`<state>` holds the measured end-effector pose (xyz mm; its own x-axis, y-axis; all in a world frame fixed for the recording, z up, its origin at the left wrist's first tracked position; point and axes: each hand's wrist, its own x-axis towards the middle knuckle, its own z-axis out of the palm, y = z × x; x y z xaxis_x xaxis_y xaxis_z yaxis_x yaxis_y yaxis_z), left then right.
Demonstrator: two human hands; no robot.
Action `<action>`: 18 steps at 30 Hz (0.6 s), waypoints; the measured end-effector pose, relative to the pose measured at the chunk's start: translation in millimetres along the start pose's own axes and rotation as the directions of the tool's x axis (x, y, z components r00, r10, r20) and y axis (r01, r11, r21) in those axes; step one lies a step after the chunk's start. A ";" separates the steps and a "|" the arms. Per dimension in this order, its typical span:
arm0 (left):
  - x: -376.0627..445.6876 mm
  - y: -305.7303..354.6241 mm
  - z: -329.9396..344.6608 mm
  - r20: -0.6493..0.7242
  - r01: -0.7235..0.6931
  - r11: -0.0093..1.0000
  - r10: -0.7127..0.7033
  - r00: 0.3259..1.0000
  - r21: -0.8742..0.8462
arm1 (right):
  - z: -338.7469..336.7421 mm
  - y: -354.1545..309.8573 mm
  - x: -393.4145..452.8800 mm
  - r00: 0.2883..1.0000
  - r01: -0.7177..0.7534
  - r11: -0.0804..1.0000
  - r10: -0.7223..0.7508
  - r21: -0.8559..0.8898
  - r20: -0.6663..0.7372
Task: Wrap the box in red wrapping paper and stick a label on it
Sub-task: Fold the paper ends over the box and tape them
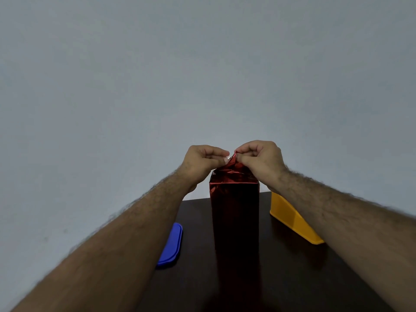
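Box (235,212), red-wrapped, stood upright on table (292,266); left hand (203,162) and right hand (262,159) pinched wrapping paper (231,163) together at the top, seemingly closing it.

Both bare forearms reaching forward, converging at centre. Left hand (203,159) curling fingers, thumb and fingertips pinching in tight grip at raised point between hands. Right hand (261,157) mirroring, knuckles up, fingers curled, pinching same point. Fingertips of both hands nearly touching.
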<state>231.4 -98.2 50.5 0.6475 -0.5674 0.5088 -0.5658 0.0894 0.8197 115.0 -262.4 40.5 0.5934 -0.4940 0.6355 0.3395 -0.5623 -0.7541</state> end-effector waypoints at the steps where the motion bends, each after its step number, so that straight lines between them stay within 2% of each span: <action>1: -0.4 1.3 0.7 -0.010 -0.004 1.000 0.004 1.000 -0.013 | 0.3 0.4 0.2 1.000 -0.011 1.000 0.011 0.007 -0.005; 7: -1.8 2.1 -1.7 -0.068 0.007 0.996 -0.014 0.998 -0.094 | 1.1 0.1 4.1 0.997 -0.063 0.997 0.065 0.040 -0.029; 11: 0.2 -0.7 -2.5 -0.049 0.045 0.977 -0.057 0.997 -0.207 | 1.7 1.7 6.0 0.996 -0.072 0.997 0.073 0.015 -0.050; 18: 11.0 -8.6 -4.3 0.002 0.036 0.999 -0.036 0.999 -0.038 | 3.6 3.0 3.9 0.997 -0.067 0.996 0.069 0.060 -0.026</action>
<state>245.6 -101.7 50.2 0.6664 -0.5722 0.4780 -0.5219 0.0999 0.8471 121.0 -263.7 40.1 0.5960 -0.5487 0.5863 0.3419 -0.4872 -0.8036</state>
